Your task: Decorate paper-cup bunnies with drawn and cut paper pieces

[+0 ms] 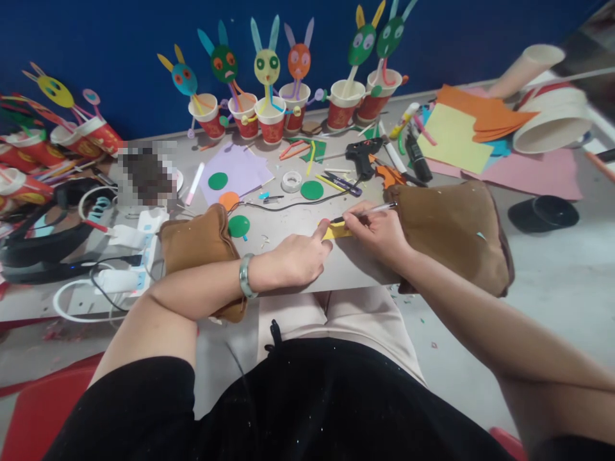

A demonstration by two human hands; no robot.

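Observation:
My right hand [377, 232] is closed around a slim pen [379, 208], whose dark tip slants down to the left over a small piece of yellow paper [339, 231]. The yellow paper lies flat near the table's front edge. From the other side my left hand [302, 257] presses it down with the index finger, while the remaining fingers curl under. Where that fingertip meets the pen tip, the exact contact is too small to make out. Green paper circles [312, 189] and a white tape roll [291, 181] lie just beyond my hands.
Brown cushions [451, 234] flank my forearms. A black cable runs across to a glue gun [364, 158]. Red paper cups [271, 125] with paper-faced figures line the back wall. Coloured paper sheets [454, 137] lie at right, a black cup [542, 213] nearby, a power strip [148, 250] at left.

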